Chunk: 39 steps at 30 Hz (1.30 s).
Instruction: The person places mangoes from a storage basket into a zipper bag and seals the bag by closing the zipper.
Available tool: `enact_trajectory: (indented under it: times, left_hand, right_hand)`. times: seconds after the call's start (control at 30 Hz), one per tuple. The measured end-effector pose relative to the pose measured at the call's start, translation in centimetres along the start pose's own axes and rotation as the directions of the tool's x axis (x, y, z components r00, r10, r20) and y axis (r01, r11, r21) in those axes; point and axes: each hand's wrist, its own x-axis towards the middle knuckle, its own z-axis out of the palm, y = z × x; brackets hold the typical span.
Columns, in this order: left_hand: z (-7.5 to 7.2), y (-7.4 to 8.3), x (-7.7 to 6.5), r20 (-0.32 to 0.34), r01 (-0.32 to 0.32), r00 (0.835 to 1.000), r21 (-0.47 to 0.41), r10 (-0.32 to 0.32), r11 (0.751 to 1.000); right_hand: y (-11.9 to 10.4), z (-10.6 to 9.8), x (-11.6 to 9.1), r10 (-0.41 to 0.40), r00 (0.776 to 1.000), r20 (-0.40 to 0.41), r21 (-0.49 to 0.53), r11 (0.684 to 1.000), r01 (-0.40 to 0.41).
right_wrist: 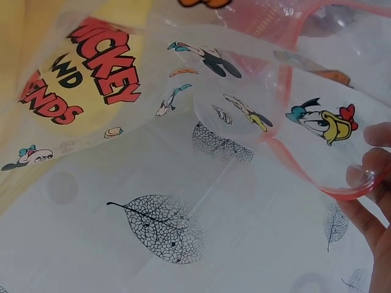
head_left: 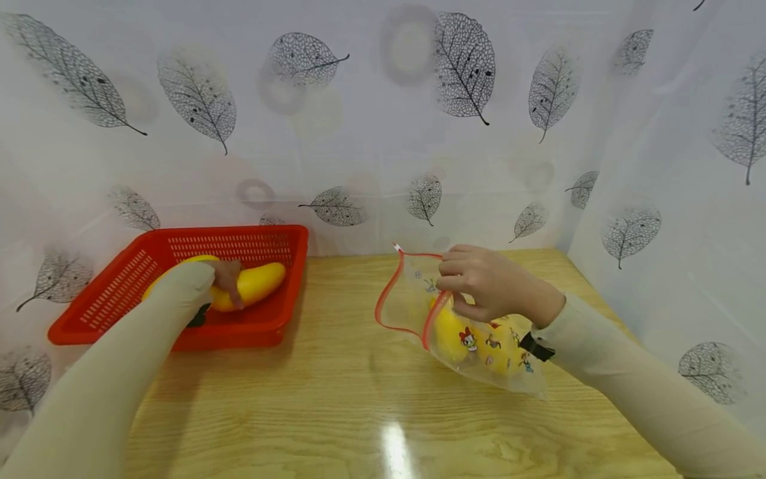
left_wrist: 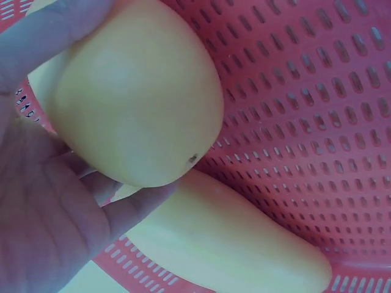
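Note:
My left hand (head_left: 225, 274) reaches into the red plastic basket (head_left: 239, 339) and grips a smooth yellow mango-like fruit (left_wrist: 137, 91), thumb on one side and fingers on the other. A second, longer yellow fruit (left_wrist: 226, 238) lies beneath it against the basket floor. On the right, my right hand (head_left: 487, 283) pinches the red-edged rim of a clear zip bag (head_left: 397, 303) printed with cartoon figures. The bag's mouth gapes toward the basket. Yellow fruit (head_left: 449, 329) shows through its wall; how many pieces are inside I cannot tell.
Both the basket and the bag stand on a light wood-grain table (head_left: 335, 392). A white sheet with grey leaf prints (head_left: 371, 133) hangs behind the table and along its right side. The basket's slotted walls rise around my left hand.

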Motion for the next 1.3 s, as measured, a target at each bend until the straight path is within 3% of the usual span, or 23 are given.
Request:
enact_trajectory:
  times: [0.3, 0.53, 0.7, 0.93, 1.3]
  left_hand:
    - [-0.1, 0.1, 0.6, -0.104, -0.024, 0.994, 0.069, 0.031, 0.997]
    - [0.1, 0.5, 0.5, -0.062, 0.007, 0.998, 0.066, -0.003, 0.998]
    - [0.4, 1.0, 0.0, -0.074, 0.034, 0.997, 0.081, -0.027, 0.996]
    - [0.5, 1.0, 0.3, -0.122, 0.038, 0.992, 0.147, -0.02, 0.988]
    - [0.5, 0.4, 1.3, -0.135, 0.007, 0.991, 0.141, 0.012, 0.99]
  right_hand:
    - [0.0, -0.1, -0.1, 0.004, 1.0, 0.001, -0.006, 1.0, -0.004]
    - [0.1, -0.1, 0.0, 0.004, 1.0, 0.001, -0.006, 1.0, -0.004]
    - [0.1, -0.1, 0.0, 0.004, 1.0, 0.0, -0.008, 1.0, -0.004]
    - [0.1, -0.2, 0.0, 0.001, 1.0, -0.001, -0.01, 1.0, -0.001]
    - [0.0, -0.2, 0.0, 0.006, 1.0, 0.001, -0.003, 1.0, -0.006]
